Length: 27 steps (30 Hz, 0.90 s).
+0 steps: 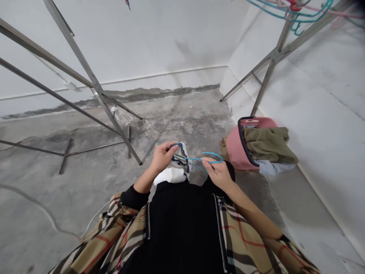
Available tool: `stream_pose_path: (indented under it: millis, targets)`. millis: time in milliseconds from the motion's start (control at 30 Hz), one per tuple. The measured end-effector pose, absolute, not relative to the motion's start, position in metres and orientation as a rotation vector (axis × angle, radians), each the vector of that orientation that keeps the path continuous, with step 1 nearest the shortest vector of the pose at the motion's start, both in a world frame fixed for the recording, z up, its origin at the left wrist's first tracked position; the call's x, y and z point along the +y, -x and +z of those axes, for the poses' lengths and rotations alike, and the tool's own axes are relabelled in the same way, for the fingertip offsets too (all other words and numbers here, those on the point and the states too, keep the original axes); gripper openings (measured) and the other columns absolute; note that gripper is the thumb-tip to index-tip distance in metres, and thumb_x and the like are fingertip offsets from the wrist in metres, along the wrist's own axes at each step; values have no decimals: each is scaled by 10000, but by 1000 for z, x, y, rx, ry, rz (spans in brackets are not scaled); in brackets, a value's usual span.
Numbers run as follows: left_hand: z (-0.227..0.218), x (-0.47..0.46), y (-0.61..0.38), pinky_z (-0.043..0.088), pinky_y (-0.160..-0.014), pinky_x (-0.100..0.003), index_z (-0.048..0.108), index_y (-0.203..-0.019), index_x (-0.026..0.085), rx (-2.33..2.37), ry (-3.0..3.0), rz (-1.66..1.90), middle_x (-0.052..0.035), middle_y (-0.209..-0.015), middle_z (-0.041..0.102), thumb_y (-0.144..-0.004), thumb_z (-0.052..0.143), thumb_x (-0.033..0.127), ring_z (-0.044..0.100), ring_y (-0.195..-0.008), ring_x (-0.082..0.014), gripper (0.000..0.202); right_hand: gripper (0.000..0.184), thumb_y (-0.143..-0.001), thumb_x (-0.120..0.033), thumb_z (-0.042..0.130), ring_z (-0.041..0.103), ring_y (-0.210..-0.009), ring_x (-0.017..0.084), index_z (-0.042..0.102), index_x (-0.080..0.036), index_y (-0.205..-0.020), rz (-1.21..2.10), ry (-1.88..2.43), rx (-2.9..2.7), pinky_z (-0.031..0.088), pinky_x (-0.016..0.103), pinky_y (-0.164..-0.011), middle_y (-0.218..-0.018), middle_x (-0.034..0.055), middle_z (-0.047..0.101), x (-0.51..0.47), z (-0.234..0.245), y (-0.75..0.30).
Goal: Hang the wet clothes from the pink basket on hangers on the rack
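the left hand (164,156) pinches the edge of the white cloth (187,161), which is between the hands; the right hand (219,173) is clamped on the blue hanger (194,159) near its hook. by the wall (319,99), the pink basket (237,153) is heaped with green cloth (266,144), pale cloth (275,167) hanging over its rim.

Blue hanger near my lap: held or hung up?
Held: the right hand grips the blue hanger near its hook, which is free.
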<state>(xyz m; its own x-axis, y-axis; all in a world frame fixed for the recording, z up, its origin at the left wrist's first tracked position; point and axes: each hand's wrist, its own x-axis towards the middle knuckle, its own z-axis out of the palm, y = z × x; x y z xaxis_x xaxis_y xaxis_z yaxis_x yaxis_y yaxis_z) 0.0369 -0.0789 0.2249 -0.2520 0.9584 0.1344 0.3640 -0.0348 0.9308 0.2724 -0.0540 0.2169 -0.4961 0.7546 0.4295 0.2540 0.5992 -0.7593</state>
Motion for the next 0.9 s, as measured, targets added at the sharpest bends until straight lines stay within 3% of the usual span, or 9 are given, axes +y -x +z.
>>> stream_pose_path:
  millis: [100,233,333,400,500,567,667,767,900]
  targets:
    - [235,-82,-42,457,-687,-278,759,-981,223,1768,-1986,1028,-54,-786,695,-902,563,369,607,-737,-162,257,326,-954,-295,455,726,-747,170,733,-190,-819,761,795,-1973,551,240,-633,-881,55,766,-47,213,-257]
    - [259,-78,-34,430,-775,-333,728,-1090,324,1829,-2586,742,-71,-988,705,-904,570,415,599,-913,-213,260,399,-962,-366,435,701,-717,156,708,-184,-734,681,777,-1918,530,242,-628,-798,59,750,-23,222,-256]
    - [276,-71,-28,388,-630,-267,679,-1184,332,1753,-2714,557,-31,-841,697,-937,520,406,596,-737,-155,303,389,-959,-396,442,656,-662,134,691,-182,-750,651,761,-1886,510,244,-614,-762,43,720,-3,235,-260]
    - [285,-68,-28,325,-537,-252,693,-1158,332,1806,-2705,527,-14,-763,678,-946,501,410,581,-654,-134,297,317,-937,-415,486,635,-715,140,691,-184,-866,575,813,-1811,518,270,-667,-818,45,693,3,240,-263]
    - [297,-66,-32,296,-509,-254,717,-1111,339,1997,-2637,640,-16,-741,675,-945,495,427,597,-664,-139,290,283,-868,-431,590,602,-908,190,645,-190,-1004,280,929,-1595,514,354,-817,-938,74,629,-5,231,-265]
    - [305,-67,-35,309,-519,-254,715,-1119,340,2112,-2590,753,-18,-741,678,-947,492,425,610,-687,-145,294,212,-845,-394,619,582,-894,192,617,-202,-935,186,943,-1528,499,368,-827,-886,59,601,-18,215,-264]
    - [315,-67,-39,315,-525,-252,713,-1129,347,2190,-2572,868,-13,-726,674,-943,505,411,612,-690,-145,286,166,-816,-364,636,566,-840,186,589,-207,-845,416,1000,-1629,478,365,-826,-836,42,602,-31,182,-253]
    - [325,-67,-45,315,-520,-244,723,-1107,348,2174,-2574,903,-6,-710,669,-928,536,396,596,-661,-134,263,223,-774,-395,645,557,-936,214,600,-196,-864,937,1223,-1568,449,377,-879,-913,68,628,-28,156,-239]
    - [333,-69,-42,360,-539,-229,727,-1100,346,2128,-2569,980,4,-706,666,-913,564,386,599,-659,-126,252,236,-737,-387,647,567,-864,201,604,-181,-844,1343,1284,-1386,458,328,-771,-827,52,637,-8,141,-243]
